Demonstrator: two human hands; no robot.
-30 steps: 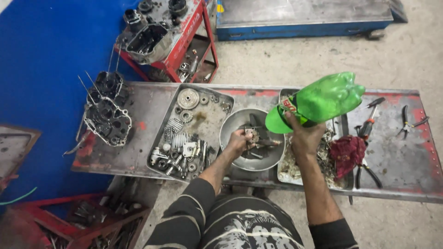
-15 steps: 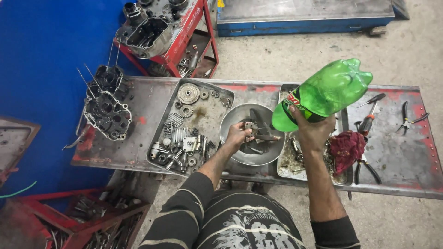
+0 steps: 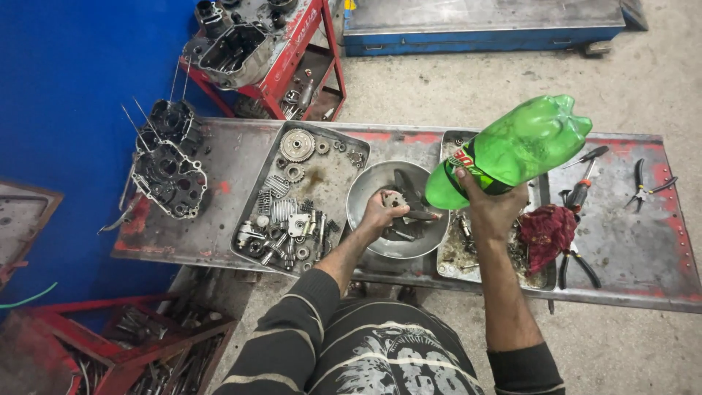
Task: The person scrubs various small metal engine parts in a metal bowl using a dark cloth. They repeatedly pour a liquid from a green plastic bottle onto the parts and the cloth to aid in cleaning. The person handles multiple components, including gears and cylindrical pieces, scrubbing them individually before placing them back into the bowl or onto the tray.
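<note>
Two hands are at work over the metal bowl (image 3: 365, 192) in the middle of the bench. Your left hand (image 3: 380, 213) has its fingers curled closed around a small gear part (image 3: 394, 199), which it holds just above the near-left side of the bowl; the thumb presses on the part from the side. Your right hand (image 3: 488, 206) is wrapped tightly around the neck end of a green plastic bottle (image 3: 512, 150), with the fingers pressed together on it. The bottle is tilted with its neck down toward the right rim of the bowl and its base up and to the far right. Dark metal pieces lie inside the bowl. To the left of the bowl, a flat tray (image 3: 333, 179) holds gears, springs and small fittings. To the right, another tray (image 3: 452, 265) holds dirty small parts, and a dark red rag (image 3: 545, 232) lies on its right side. Pliers (image 3: 578, 196) and other hand tools lie on the right part of the worn red metal bench (image 3: 629, 241). An engine case half (image 3: 167, 175) sits on the far left end of the bench. Behind it you see a blue wall (image 3: 66, 95), a red cart (image 3: 292, 66) with another engine case on it, and a concrete floor (image 3: 468, 95).
</note>
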